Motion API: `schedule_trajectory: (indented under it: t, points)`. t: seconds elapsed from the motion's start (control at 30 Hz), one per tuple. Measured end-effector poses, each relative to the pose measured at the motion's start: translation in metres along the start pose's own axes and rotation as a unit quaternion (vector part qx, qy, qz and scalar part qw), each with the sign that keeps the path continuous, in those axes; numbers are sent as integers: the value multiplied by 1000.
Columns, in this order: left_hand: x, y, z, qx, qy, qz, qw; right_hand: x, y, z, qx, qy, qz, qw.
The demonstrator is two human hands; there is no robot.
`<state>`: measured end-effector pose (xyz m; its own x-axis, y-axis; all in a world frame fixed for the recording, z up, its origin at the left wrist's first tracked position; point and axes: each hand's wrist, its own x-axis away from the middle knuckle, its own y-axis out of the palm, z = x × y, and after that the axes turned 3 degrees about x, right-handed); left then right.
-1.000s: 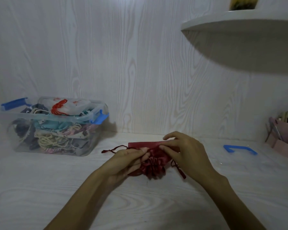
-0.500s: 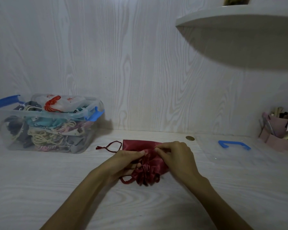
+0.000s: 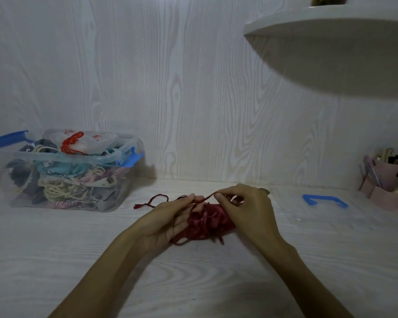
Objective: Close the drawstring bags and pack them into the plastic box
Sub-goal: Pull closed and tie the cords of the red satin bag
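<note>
Right hand [image 3: 246, 210] now pinches the dark red drawstring cord [image 3: 207, 198] between thumb and forefinger and has lifted it off the pouch – half a second ago both hands were pressed down on the gathered mouth. Left hand [image 3: 170, 216] has turned palm-up, fingertips nipping the same cord, with a strand running across its palm. The cord is drawn taut between the two hands, just above the dark red satin drawstring bag [image 3: 207, 223], which lies on the white wood-grain table [image 3: 55, 260] with its mouth already puckered tight. Probably the closing is near its end – a knot or final tug looks to be next, then packing. The clear plastic box with blue clips [image 3: 62, 171] sits well to the left, already heaped with closed bags. Loose blue handle [image 3: 324, 200] and pink pen holder [image 3: 386, 182] to the right.
</note>
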<state>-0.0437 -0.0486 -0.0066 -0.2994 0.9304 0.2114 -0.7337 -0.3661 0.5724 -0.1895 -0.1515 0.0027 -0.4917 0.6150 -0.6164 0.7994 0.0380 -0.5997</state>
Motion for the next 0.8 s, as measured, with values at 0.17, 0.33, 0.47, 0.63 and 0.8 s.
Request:
schedule_trajectory:
  t: [0.17, 0.33, 0.47, 0.63, 0.8]
  points:
    - [1, 4, 1, 5, 51, 6, 999, -1, -10, -8, -75, -78, -100, 989]
    - [6, 5, 2, -56, 76, 12, 995, -1, -15, -5, -77, -87, -165, 979]
    - [6, 4, 0, -140, 105, -3, 985, -10, -17, -5, -190, 10, -158, 969]
    - [9, 5, -1, -224, 142, -36, 964, -6, -3, -1, -171, 73, -321, 929]
    - [9, 7, 1, -319, 214, -9, 923, -5, -7, -1, -192, 102, -309, 926]
